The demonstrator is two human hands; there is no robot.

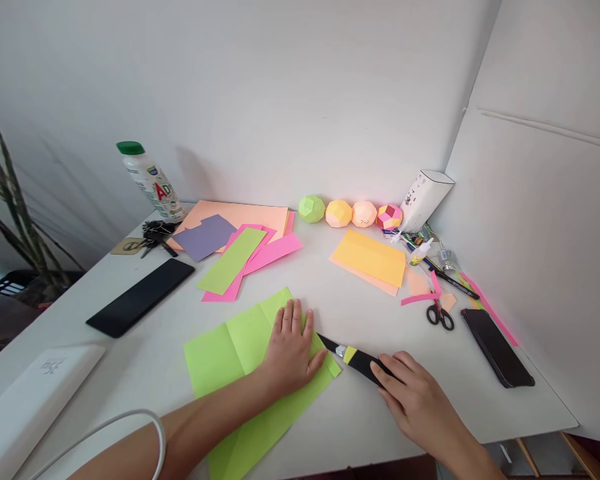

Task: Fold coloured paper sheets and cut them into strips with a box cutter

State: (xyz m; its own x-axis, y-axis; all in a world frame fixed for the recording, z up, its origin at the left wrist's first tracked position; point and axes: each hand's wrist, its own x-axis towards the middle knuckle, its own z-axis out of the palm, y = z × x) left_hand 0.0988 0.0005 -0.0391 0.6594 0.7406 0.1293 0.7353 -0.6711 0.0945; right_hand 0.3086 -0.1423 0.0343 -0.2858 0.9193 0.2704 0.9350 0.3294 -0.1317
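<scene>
White worktop (360, 420) carries a large light-green sheet (230, 347), creased into panels, lying by the front edge near the middle. A stack of peach paper (250, 215) sits toward the back edge, with purple, pink and green pieces over its front. Yellow sheets (370, 259) lie right of the middle. A black phone (140, 297) rests toward the left edge and a second dark phone (497, 347) near the right edge. The left hand (293, 350) presses flat on the green sheet's right part, its grip open with fingers spread. The right hand (415, 400) has its grip closed around the rear of a black-and-yellow utility knife (353, 355), whose front end meets the sheet's right edge beside the left thumb. Scissors (440, 313) lie beside the right phone. Four folded paper balls (350, 213) line the back edge.
</scene>
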